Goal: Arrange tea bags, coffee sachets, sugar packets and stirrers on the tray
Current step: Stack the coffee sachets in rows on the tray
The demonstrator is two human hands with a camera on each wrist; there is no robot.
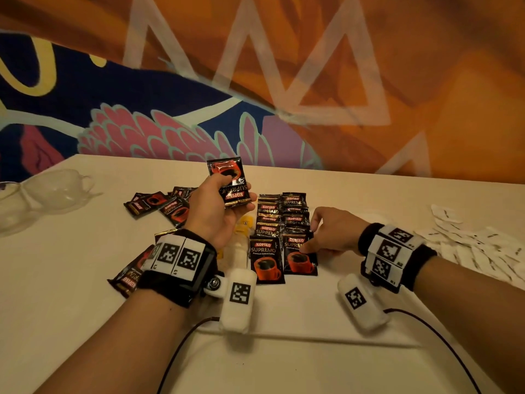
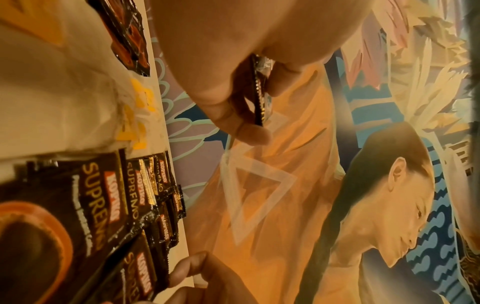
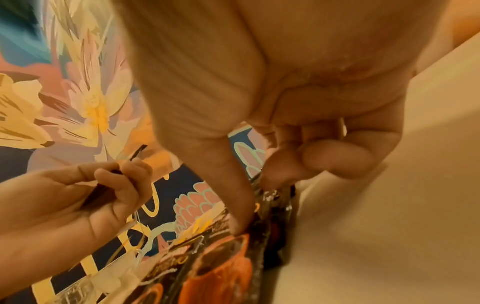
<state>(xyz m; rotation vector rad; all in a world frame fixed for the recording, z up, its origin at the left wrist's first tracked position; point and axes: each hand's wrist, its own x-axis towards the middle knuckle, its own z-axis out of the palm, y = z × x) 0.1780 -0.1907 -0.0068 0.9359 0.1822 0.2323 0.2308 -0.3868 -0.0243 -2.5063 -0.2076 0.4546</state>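
Head view: the left hand (image 1: 220,206) is raised above the table (image 1: 369,194), thumb and fingers pinching one Kopiko Supremo coffee sachet (image 1: 231,182) by its lower half. Such a sachet is, by my judgement, light, thin and glossy, so it may slide between the fingers; a pinch across the flat face near a crimped edge looks safest. The right hand (image 1: 332,233) reaches down to two overlapping rows of sachets (image 1: 281,231), thumb and fingertips at the edges of the right-hand row; whether it actually pinches one I cannot tell. More loose sachets (image 1: 159,204) lie scattered to the left, white paper packets (image 1: 468,243) lie far right, and yellow-tagged tea bags (image 1: 241,231) sit just beside the rows. Clear glass cups (image 1: 48,191) stand far left; they look empty. No tray is plainly visible.

Left wrist view: the held sachet (image 2: 261,92) shows edge-on, clamped between thumb and fingers, with the rows (image 2: 116,205) below.

Right wrist view: the right hand's fingertips (image 3: 241,224) touch the nearest sachet (image 3: 221,263) in the row; the grip itself is hidden.
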